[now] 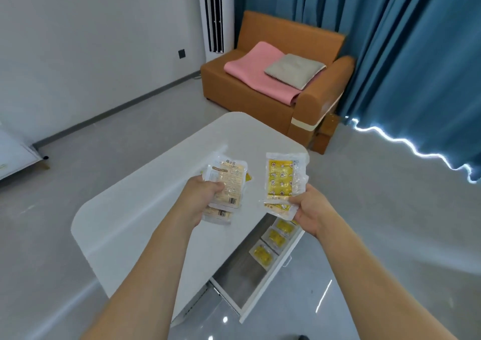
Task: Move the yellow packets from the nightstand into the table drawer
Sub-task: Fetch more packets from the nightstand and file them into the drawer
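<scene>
Plastic-film yellow packets, likely light, floppy and slick; best pinched at the sealed edges, several stacked. Left hand (pixel 205 193) grips a small stack, printed pale backs up (pixel 227 183); right hand (pixel 311 209) pinches another stack (pixel 281 180) by its lower edge, bright yellow patterned faces up. Both are held over the white table (pixel 145 201). Three more packets (pixel 273 243) lie in the open drawer (pixel 263 295) below.

Packet (pixel 227 183) print blurred, unreadable
</scene>
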A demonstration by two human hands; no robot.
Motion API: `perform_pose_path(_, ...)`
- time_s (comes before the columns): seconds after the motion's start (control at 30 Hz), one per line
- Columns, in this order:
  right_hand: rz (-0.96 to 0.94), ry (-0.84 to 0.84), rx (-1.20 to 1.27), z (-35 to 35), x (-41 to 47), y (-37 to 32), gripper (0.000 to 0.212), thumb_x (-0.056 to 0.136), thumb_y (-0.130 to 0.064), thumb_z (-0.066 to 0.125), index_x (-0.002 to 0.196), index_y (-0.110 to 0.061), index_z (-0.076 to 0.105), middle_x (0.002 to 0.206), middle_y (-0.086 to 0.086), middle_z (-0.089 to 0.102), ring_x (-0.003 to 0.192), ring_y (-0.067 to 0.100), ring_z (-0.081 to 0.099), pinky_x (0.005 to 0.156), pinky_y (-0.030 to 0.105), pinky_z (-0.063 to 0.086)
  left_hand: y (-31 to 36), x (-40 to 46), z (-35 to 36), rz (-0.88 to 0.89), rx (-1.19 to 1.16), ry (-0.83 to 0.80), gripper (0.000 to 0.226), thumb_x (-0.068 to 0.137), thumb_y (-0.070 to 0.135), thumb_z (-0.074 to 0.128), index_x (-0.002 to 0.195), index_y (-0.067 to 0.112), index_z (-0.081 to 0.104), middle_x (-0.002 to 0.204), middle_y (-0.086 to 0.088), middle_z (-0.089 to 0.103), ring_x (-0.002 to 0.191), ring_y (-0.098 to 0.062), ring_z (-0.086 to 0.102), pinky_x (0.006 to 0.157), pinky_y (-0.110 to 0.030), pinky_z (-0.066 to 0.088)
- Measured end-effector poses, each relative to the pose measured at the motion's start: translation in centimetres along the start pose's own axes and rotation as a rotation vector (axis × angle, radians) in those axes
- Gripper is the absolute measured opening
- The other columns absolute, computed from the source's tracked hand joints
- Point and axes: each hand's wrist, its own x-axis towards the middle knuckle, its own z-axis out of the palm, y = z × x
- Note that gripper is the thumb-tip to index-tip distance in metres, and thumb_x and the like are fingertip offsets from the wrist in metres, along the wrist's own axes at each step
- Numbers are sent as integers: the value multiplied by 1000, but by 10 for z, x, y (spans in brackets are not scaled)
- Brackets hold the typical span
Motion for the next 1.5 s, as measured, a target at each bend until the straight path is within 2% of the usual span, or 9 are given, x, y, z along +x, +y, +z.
perform_pose_path(0.13,53,35,-75,-48,67,16,51,94,18,35,127,-16,54,119,11,66,103,33,65,74,46,56,-43,44,53,-32,82,29,18,89,13,65,105,16,71,98,-7,75,91,-28,71,79,-47,59)
perform_pose_path(0.27,57,77,-160,-91,141,68,50,95,14,38,123,-23,57,114,8,69,99,30,67,79,49,58,-116,92,101,0,183,48,14,89,20,66,102,20,70,95,-1,75,88,-21,71,83,-41,56)
perform_pose_path(0.53,-79,43,-175,-154,278,221,50,91,10,41,111,-31,62,105,1,73,97,28,69,88,53,56,-296,181,152,46,457,133,10,84,21,64,89,13,68,81,-5,70,69,-21,67,62,-34,54)
perform_pose_path(0.73,-291,-49,-84,-190,351,315,51,93,11,40,118,-29,60,105,-1,73,96,24,71,87,51,57,-408,250,177,175,729,200,12,77,15,59,73,10,49,62,-1,47,53,-20,47,51,-27,31)
perform_pose_path(1.03,-348,-105,-37,-201,360,348,52,94,12,37,127,-24,56,109,-1,70,97,20,70,71,30,59,-459,260,185,329,1310,340,19,83,27,56,71,16,46,66,2,47,58,-16,45,50,-27,31)
perform_pose_path(1.23,-306,-91,49,-195,365,348,57,91,17,29,126,-20,55,101,-1,68,81,15,69,52,24,55,-496,288,209,219,2031,222,23,92,10,57,111,19,66,107,3,67,98,-21,66,48,-26,29)
perform_pose_path(1.33,-264,-27,95,-196,368,346,52,92,14,31,128,-17,53,95,-2,65,74,15,66,48,21,52,-513,302,228,189,2018,46,20,96,18,55,112,16,66,114,0,66,102,-24,66,61,-29,43)
perform_pose_path(1.43,-224,38,134,-194,370,346,50,93,9,31,131,-18,48,106,-2,64,71,11,60,42,16,47,-524,308,232,197,1686,21,23,95,38,50,87,19,62,97,-2,67,82,-24,62,66,-32,47)
perform_pose_path(1.5,-223,54,110,-192,366,346,47,95,9,30,130,-17,47,93,-4,58,63,9,50,36,10,37,-528,314,226,165,1488,30,23,92,37,50,78,19,55,88,-1,64,76,-23,58,66,-32,48)
